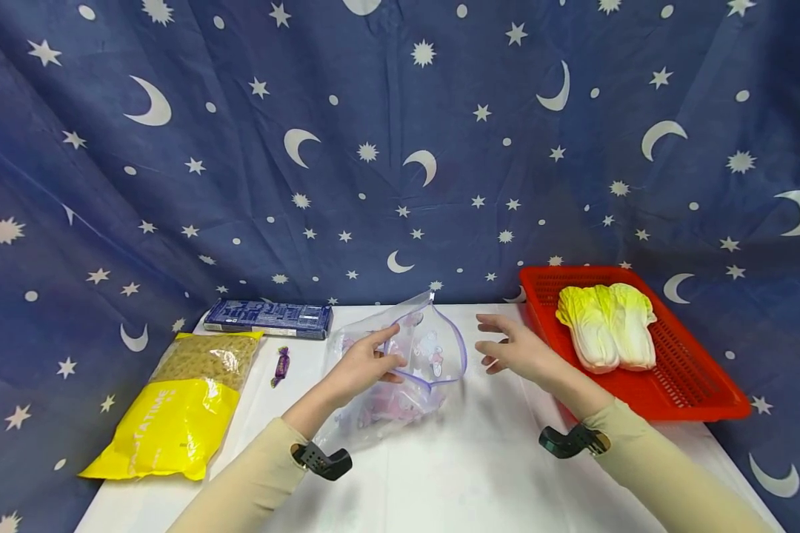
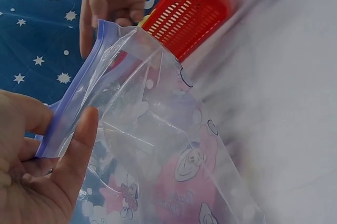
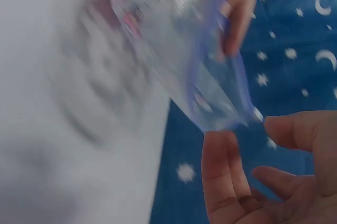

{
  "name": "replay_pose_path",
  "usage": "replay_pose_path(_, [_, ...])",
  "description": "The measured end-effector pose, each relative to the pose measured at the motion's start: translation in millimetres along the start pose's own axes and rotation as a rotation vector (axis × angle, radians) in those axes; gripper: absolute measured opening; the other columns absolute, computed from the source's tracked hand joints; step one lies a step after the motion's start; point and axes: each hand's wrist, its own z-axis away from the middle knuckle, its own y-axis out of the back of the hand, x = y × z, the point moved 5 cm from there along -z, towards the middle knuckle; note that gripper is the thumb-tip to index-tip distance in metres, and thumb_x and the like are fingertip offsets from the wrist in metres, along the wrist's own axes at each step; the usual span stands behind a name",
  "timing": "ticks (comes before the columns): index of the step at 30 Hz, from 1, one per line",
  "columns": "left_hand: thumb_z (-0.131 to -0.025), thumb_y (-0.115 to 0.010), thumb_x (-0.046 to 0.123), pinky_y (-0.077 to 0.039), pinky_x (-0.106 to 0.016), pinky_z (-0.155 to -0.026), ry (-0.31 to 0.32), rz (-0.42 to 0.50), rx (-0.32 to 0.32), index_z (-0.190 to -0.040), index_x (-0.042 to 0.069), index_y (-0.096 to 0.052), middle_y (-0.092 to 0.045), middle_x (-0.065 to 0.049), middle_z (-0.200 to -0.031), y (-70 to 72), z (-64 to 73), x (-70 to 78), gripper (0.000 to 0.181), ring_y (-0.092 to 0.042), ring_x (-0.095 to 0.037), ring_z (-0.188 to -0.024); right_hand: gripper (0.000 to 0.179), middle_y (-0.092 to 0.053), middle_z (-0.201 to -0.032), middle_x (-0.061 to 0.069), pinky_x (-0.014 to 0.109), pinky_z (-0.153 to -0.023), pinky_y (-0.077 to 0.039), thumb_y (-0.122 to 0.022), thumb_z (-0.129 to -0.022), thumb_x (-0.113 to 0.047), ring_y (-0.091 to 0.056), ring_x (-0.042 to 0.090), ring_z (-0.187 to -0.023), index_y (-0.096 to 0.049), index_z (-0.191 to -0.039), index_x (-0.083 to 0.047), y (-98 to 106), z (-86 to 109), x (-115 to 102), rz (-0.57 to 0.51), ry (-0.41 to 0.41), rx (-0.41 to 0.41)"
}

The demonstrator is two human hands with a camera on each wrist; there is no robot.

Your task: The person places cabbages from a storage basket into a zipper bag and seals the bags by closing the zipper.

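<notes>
A clear zip bag (image 1: 381, 406) with pink cartoon prints and a purple zip edge hangs over the middle of the table, its mouth gaping toward the right. My left hand (image 1: 358, 368) pinches one side of that mouth; in the left wrist view, thumb and fingers grip the purple strip (image 2: 79, 84). My right hand (image 1: 521, 352) holds nothing, fingers spread and slightly bent, just right of the bag's mouth. In the right wrist view, its fingertips (image 3: 217, 148) are right at the corner of the zip edge.
A red plastic basket (image 1: 703, 381) on the right holds two napa cabbages (image 1: 607, 329). On the left lie a yellow bag of brown pellets (image 1: 180, 414), a purple-wrapped candy (image 1: 281, 367) and a flat dark blue box (image 1: 267, 318). A starry blue curtain (image 1: 387, 185) hangs behind.
</notes>
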Motion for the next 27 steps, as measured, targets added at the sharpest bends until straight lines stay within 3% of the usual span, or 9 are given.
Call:
replay_pose_path(6, [-0.098,-0.061,0.006,-0.061,-0.033,-0.083,0.000,0.008,0.004,-0.161,0.006,-0.031,-0.066,-0.026,-0.120,-0.3,0.7,-4.0,0.070,-0.074,-0.023,-0.079,0.065,-0.047,-0.147,0.025,0.043,-0.093,-0.059,-0.062,-0.102,-0.021,-0.063,0.035,-0.115,-0.034,-0.157,-0.001,50.6,-0.4,-3.6,-0.032,0.014,0.076])
replay_pose_path(13, [-0.099,-0.060,0.002,-0.062,-0.035,-0.081,-0.021,0.047,-0.013,-0.160,0.004,-0.031,-0.056,-0.030,-0.134,-1.8,2.7,-4.1,0.068,-0.072,-0.024,-0.080,0.066,-0.041,-0.152,0.029,0.051,-0.107,-0.048,-0.054,-0.106,-0.024,-0.051,0.043,-0.129,-0.024,-0.159,0.003,102.4,3.3,6.1,0.038,-0.006,0.158])
replay_pose_path(17, [-0.099,-0.061,0.003,-0.062,-0.035,-0.080,-0.021,0.043,-0.020,-0.161,0.005,-0.030,-0.052,-0.029,-0.140,-1.7,3.5,-3.7,0.069,-0.072,-0.023,-0.080,0.069,-0.035,-0.155,0.032,0.056,-0.110,-0.042,-0.050,-0.108,-0.027,-0.045,0.047,-0.136,-0.019,-0.160,0.005,120.9,5.6,17.2,0.048,-0.042,0.168])
replay_pose_path(23, [-0.099,-0.062,0.006,-0.062,-0.035,-0.080,-0.017,0.033,-0.036,-0.161,0.007,-0.030,-0.058,-0.032,-0.130,-1.6,6.0,-3.2,0.070,-0.073,-0.024,-0.079,0.074,-0.034,-0.155,0.034,0.059,-0.112,-0.038,-0.050,-0.108,-0.031,-0.039,0.048,-0.139,-0.015,-0.160,0.007,141.8,9.0,31.8,0.062,-0.087,0.199])
replay_pose_path(27, [-0.099,-0.063,0.006,-0.062,-0.036,-0.080,-0.030,0.038,-0.047,-0.161,0.006,-0.030,-0.050,-0.029,-0.143,-1.7,7.1,-2.8,0.070,-0.073,-0.025,-0.081,0.077,-0.030,-0.155,0.037,0.061,-0.112,-0.036,-0.049,-0.107,-0.033,-0.037,0.051,-0.139,-0.012,-0.159,0.009,152.6,10.2,41.4,0.066,-0.102,0.219])
